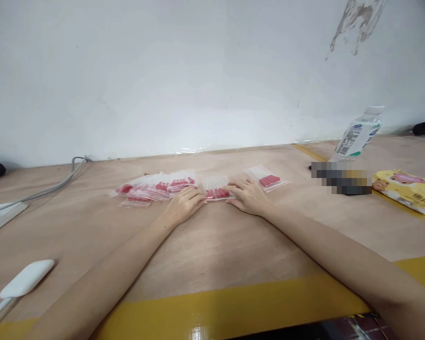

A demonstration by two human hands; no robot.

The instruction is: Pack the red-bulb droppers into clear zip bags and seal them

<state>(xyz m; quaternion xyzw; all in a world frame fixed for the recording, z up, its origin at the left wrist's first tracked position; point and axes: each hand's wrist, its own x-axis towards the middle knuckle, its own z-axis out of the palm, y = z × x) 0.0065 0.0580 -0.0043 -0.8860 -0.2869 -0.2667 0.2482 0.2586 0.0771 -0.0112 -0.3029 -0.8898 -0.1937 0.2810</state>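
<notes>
A small clear bag of red-tipped sticks (216, 189) lies on the wooden table between my two hands. My left hand (184, 204) rests at its left edge with fingers curled down on the bag's corner. My right hand (247, 195) lies flat with fingers stretched onto the bag's right side. A pile of several similar bags (155, 188) sits just left of my left hand. One more bag (267, 178) lies apart, behind my right hand.
A tilted water bottle (358, 134) stands at the right, with a yellow packet (409, 190) and a blurred dark object (342, 177) near it. A white power strip and cable (3, 212) and a white adapter (26, 277) lie at the left. Yellow tape (233, 309) edges the table.
</notes>
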